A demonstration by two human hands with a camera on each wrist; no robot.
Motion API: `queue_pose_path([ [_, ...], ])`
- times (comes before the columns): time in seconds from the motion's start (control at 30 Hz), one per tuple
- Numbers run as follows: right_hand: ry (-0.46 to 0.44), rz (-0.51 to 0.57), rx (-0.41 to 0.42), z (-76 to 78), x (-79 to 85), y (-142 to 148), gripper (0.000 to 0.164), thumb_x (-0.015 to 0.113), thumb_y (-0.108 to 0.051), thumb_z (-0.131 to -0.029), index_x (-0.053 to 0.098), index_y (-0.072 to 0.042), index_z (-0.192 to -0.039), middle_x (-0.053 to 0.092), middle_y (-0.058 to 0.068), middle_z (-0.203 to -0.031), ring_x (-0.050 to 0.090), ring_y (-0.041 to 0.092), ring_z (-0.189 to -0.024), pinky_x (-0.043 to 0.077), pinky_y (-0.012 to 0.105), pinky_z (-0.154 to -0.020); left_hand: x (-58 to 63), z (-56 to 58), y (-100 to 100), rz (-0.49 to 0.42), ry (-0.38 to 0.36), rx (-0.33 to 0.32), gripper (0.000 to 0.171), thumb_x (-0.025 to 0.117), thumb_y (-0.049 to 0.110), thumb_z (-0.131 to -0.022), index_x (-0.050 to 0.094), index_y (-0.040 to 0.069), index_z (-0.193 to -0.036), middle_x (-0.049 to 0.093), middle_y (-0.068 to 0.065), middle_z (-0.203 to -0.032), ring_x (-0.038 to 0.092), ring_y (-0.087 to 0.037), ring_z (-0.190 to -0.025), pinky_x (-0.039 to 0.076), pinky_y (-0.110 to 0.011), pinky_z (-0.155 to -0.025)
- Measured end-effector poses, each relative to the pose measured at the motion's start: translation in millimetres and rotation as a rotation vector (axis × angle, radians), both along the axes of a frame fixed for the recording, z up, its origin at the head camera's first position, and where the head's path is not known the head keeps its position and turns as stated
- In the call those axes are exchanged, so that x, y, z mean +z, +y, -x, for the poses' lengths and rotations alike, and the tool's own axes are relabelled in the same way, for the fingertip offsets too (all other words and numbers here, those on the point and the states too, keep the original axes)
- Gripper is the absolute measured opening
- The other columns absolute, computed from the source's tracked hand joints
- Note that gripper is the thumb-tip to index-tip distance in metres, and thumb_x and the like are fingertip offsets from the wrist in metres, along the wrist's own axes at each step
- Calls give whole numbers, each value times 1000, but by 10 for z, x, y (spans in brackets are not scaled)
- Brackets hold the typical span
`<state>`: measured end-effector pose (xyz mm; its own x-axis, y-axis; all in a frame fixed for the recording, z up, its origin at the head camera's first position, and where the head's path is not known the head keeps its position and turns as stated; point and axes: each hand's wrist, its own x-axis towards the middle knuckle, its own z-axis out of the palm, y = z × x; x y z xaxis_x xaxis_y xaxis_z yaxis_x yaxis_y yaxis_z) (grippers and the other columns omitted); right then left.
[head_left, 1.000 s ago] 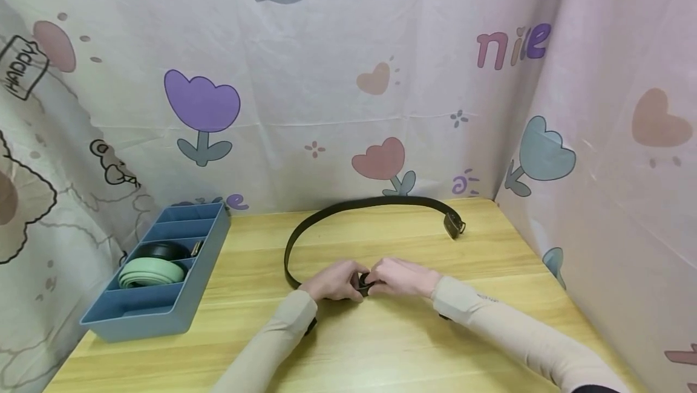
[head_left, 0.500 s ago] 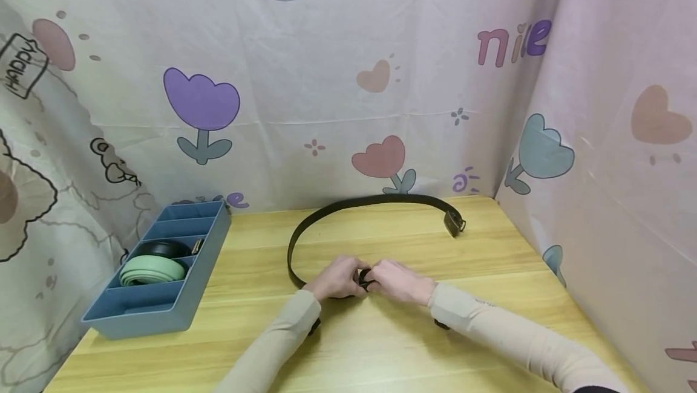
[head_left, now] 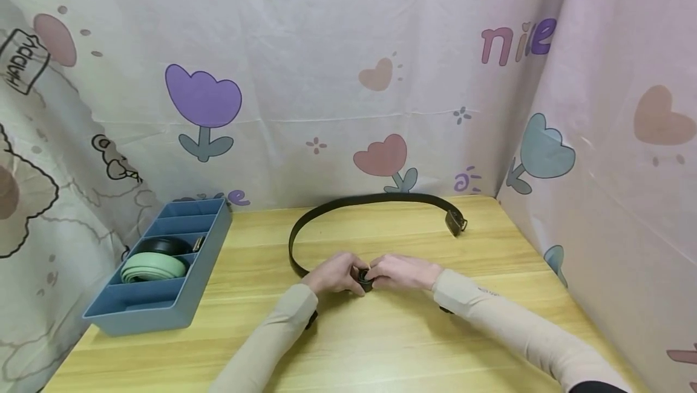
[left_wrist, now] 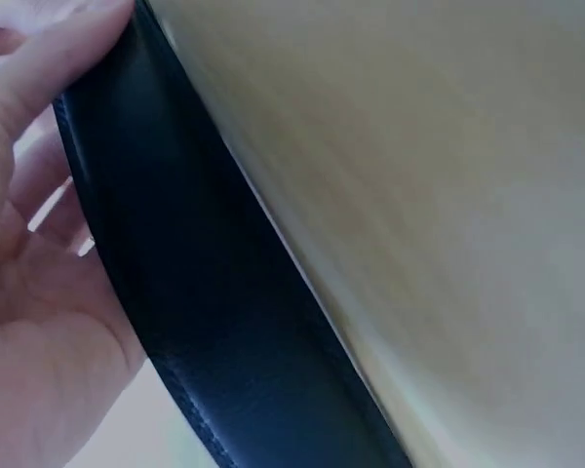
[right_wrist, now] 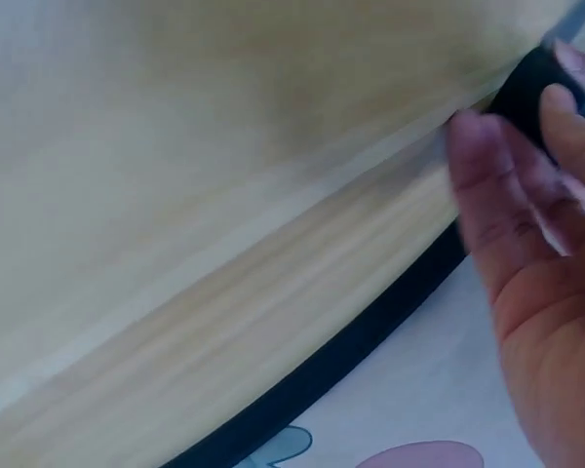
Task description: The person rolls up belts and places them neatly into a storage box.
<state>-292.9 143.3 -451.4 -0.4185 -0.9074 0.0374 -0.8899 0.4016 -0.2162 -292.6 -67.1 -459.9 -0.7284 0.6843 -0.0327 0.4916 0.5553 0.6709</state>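
Observation:
A long black belt (head_left: 376, 199) stands on its edge in a wide arc on the wooden table. Its near end is wound into a small coil (head_left: 365, 282) between the two hands. The left hand (head_left: 336, 273) grips the belt at the coil's left side; in the left wrist view its thumb lies along the black strap (left_wrist: 175, 214). From the right, the right hand (head_left: 405, 272) pinches the coil with thumb and fingertips; in the right wrist view the coil (right_wrist: 531, 97) is partly hidden by fingers. At the far right, the belt ends in a metal buckle (head_left: 456, 222).
A blue divided tray (head_left: 185, 302) stands at the table's left. A rolled green belt (head_left: 153, 266) and a rolled black belt (head_left: 166, 246) with a metal buckle sit in its compartments. Printed curtains (head_left: 305, 78) hang behind and beside the table (head_left: 381, 344).
Both hands stay at the coil while their fingers shift around it. The coil has turned, and the belt's left bend has moved slightly right. The buckle end is almost still.

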Motion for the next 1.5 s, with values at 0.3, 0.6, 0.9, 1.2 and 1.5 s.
queue_pose_path([
  [0.3,52,-47,-303,-301,-12,-179,10,66,-27,-94,67,-17,-93,56,-2,-84,46,5,-64,40,18,-53,24,-98,106,68,197,126,18,92,18,-63,76,16,-72,64,13,-62,46,1,-55,41,-17,-53],
  [0.6,-43,28,-229,-200,-24,-109,13,65,-27,-93,72,-25,-105,65,-1,-105,61,8,-90,52,23,-78,40,-37,31,59,130,24,27,90,17,-67,77,14,-90,67,9,-75,50,-1,-61,44,-17,-57],
  [0.9,-43,-5,-65,-31,-2,-39,11,65,-23,-94,69,-25,-104,62,-8,-111,56,2,-96,49,20,-84,72,7,5,46,-24,12,28,87,10,-71,76,14,-96,69,6,-81,53,-3,-66,46,-18,-63],
  [1.2,-58,-24,-259,-247,63,-124,8,64,-17,-95,72,-18,-97,69,-1,-85,54,1,-64,46,16,-58,22,-164,124,9,50,234,22,91,12,-64,79,15,-83,70,9,-67,50,-4,-57,42,-19,-54],
  [1.5,-171,63,-262,-212,30,-117,14,60,-13,-96,73,-18,-96,71,-5,-87,58,3,-72,48,16,-67,17,-217,182,46,99,329,19,91,21,-66,73,16,-67,60,11,-58,46,-6,-52,38,-20,-48],
])
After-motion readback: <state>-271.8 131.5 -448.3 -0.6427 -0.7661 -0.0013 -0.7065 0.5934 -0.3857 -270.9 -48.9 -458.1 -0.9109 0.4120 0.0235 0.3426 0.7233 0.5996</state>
